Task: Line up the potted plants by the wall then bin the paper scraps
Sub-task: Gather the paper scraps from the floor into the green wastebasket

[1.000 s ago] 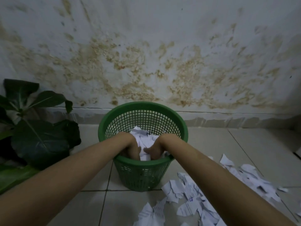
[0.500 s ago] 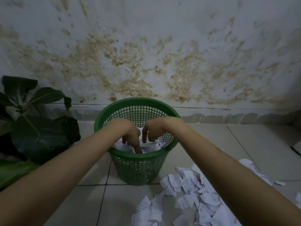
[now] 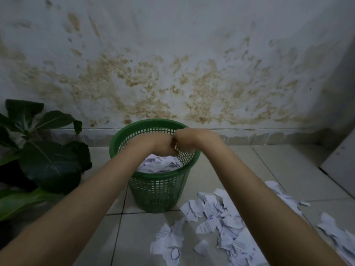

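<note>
A green mesh bin (image 3: 157, 189) stands on the tiled floor near the wall, with white paper scraps (image 3: 159, 165) piled inside it. My left hand (image 3: 163, 144) and my right hand (image 3: 189, 139) hover side by side above the bin's opening, knuckles touching and fingers hanging down loosely curled. No paper shows in either hand. Several torn paper scraps (image 3: 217, 214) lie on the floor to the right of the bin and in front of it. A potted plant (image 3: 48, 160) with large dark leaves stands at the left by the wall; its pot is hidden.
The stained white wall (image 3: 172, 73) runs behind the bin, with a tiled skirting along its foot. A white panel or cabinet edge (image 3: 340, 166) stands at the far right. More scraps (image 3: 334, 233) trail toward the right edge.
Both hands have risen out of the bin, from down among the scraps to above its rim, and have come together. The paper stayed in the bin.
</note>
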Demonstrator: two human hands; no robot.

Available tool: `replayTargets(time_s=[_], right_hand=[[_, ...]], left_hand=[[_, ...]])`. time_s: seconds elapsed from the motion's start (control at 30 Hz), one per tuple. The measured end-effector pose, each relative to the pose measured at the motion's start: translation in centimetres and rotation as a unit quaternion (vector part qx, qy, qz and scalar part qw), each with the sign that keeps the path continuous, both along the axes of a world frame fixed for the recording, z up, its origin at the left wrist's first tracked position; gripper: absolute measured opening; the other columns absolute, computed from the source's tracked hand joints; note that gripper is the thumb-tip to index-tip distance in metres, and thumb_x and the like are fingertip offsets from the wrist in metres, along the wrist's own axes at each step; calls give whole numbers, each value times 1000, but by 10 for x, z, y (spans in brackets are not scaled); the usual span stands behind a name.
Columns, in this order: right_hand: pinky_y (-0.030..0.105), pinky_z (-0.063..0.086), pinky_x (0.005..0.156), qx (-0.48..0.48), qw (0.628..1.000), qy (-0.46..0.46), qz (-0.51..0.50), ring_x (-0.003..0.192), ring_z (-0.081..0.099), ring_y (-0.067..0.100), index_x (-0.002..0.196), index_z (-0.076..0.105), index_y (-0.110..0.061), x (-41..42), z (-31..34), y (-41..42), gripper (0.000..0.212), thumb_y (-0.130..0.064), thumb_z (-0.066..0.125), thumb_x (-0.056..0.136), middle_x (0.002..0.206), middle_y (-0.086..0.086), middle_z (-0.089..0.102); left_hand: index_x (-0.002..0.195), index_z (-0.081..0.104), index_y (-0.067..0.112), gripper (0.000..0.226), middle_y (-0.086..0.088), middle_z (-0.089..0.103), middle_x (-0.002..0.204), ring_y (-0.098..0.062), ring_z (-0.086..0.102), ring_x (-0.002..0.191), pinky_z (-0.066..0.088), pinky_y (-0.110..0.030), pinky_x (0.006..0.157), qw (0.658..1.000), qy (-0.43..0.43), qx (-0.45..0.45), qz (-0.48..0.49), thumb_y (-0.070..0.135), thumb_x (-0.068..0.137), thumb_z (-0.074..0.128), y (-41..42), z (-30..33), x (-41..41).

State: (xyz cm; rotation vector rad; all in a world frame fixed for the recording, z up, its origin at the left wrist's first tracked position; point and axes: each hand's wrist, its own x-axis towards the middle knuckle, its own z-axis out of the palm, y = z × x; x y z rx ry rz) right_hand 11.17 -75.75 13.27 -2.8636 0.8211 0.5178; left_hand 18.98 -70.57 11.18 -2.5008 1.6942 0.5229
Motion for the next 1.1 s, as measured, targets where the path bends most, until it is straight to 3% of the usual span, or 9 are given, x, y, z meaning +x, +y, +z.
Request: replayTargets(time_s=[0.23,0.4,0.6,0.7,0.73,0.83,0.93,1.03,1.1], right_hand=[[32,39,97,37,995,-53,-77,125,47,27,135,48,-16,-105,-4,28,43,-6,37,94,142,9,46],[30,37,93,129,978,24,-162,129,44,22,138,42,-28,-176,-77,36,50,-4,36,96,148,4,39],[31,41,95,209,947,113,-215,123,47,26,135,47,-19,-228,-129,53,40,-8,37,98,144,8,41],[24,47,68,296,914,200,-194,92,57,20,130,54,-10,-237,-155,70,36,-10,44,96,113,6,59],[22,47,66,336,884,262,-193,98,59,22,130,54,-8,-239,-167,78,36,-13,48,95,113,8,60],[34,46,93,378,807,417,-177,126,51,28,130,51,-2,-240,-211,100,38,-17,51,95,136,14,52],[36,46,96,397,799,407,-195,118,56,29,130,49,4,-239,-233,108,40,-18,49,96,134,18,54],[23,47,63,398,850,254,-233,68,57,18,127,51,3,-234,-225,98,35,-12,44,96,102,18,63],[20,40,54,347,894,174,-225,67,55,21,123,55,0,-234,-216,87,32,-7,45,94,98,15,63]], left_hand=[[124,51,16,42,-5,58,122,-21,57,107,49,-35,91,984,9,-162,-70,35,88,57,44,-3,-90],[125,52,23,41,5,61,122,-12,58,108,50,-33,92,965,119,-180,-151,39,88,56,76,-44,-135],[124,52,17,39,-2,60,121,-18,57,107,46,-28,88,964,144,142,-173,38,91,54,76,-119,-135],[119,59,8,33,-7,63,115,-20,60,103,44,-21,72,909,115,359,-178,27,93,52,80,-157,-129],[119,61,8,31,-6,65,116,-17,63,102,45,-18,67,887,113,417,-163,23,92,55,85,-169,-129],[117,63,10,31,-2,66,120,-5,64,72,48,-11,58,855,89,494,-130,18,87,61,101,-197,-134],[118,61,6,31,-12,64,119,-11,55,68,44,-17,62,850,104,482,-185,12,89,57,98,-209,-137],[111,60,8,24,-12,61,118,-15,49,86,37,-22,68,896,150,351,-229,10,89,50,89,-200,-139],[115,57,8,27,-10,58,117,-13,43,88,34,-17,60,922,167,266,-228,9,91,46,84,-194,-138]])
